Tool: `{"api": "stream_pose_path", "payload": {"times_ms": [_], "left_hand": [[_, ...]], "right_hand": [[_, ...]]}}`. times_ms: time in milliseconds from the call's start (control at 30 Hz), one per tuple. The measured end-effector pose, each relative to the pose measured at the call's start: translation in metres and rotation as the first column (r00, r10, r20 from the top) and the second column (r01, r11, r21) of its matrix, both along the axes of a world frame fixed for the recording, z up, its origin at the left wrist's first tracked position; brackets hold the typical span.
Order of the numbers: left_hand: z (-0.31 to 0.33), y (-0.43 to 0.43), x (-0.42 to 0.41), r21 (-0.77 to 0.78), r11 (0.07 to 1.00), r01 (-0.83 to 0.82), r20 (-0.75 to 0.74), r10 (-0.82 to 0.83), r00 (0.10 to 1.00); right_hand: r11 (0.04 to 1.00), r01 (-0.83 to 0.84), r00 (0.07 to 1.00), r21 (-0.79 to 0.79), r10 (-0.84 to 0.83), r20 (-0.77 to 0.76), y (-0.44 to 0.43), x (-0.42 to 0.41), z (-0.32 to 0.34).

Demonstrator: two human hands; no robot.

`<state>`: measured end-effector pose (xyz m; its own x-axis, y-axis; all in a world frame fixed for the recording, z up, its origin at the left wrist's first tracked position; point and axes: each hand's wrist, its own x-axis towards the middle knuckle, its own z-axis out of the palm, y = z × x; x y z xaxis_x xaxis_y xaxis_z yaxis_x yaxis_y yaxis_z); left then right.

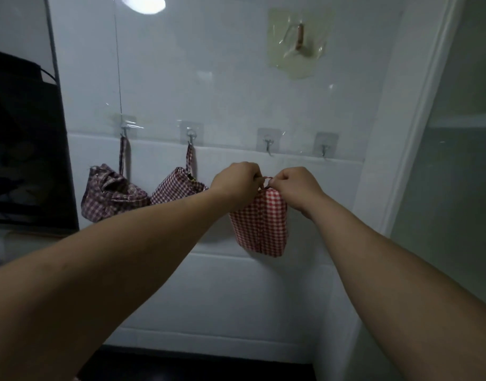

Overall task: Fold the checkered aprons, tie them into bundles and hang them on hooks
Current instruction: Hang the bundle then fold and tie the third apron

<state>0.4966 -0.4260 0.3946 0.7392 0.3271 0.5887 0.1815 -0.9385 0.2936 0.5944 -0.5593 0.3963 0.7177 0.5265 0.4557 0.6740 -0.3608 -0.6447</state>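
Before white tiles [222, 78], left hand [235, 181] and right hand [295, 185] pinch the loop [265, 180] of a red apron bundle [261, 229].

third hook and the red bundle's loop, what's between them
Bare white wall only, in the head view; the third hook sits above the loop that the left hand and right hand pinch.

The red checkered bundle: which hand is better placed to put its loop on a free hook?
Probably the right hand: it pinches the loop below the nearest free hook, and the other free hook is on its side. The left hand also pinches it, nearer the occupied hooks.
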Motion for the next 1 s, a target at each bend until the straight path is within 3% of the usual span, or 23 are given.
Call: {"api": "stream_pose_path", "payload": {"times_ms": [433, 700, 867, 1000], "left_hand": [[0.057, 0.010, 0.022, -0.034, 0.999, -0.031, 0.132, 0.035, 0.991], [0.061, 0.020, 0.047, -0.251, 0.966, -0.065, 0.083, 0.088, 0.993], [0.043, 0.021, 0.048, -0.096, 0.981, -0.168, -0.072, 0.161, 0.984], [0.029, 0.016, 0.029, -0.085, 0.994, -0.068, 0.042, 0.072, 0.997]], "right_hand": [[0.993, 0.074, 0.994, 0.093, -0.082, 0.078, 0.020, 0.023, 0.064], [0.979, 0.200, 0.979, 0.024, -0.201, 0.030, 0.050, 0.040, 0.066], [0.983, 0.165, 0.985, -0.087, -0.159, 0.068, 0.043, 0.038, 0.046], [0.995, 0.055, 0.996, 0.080, -0.061, 0.071, 0.034, 0.026, 0.026]]}}
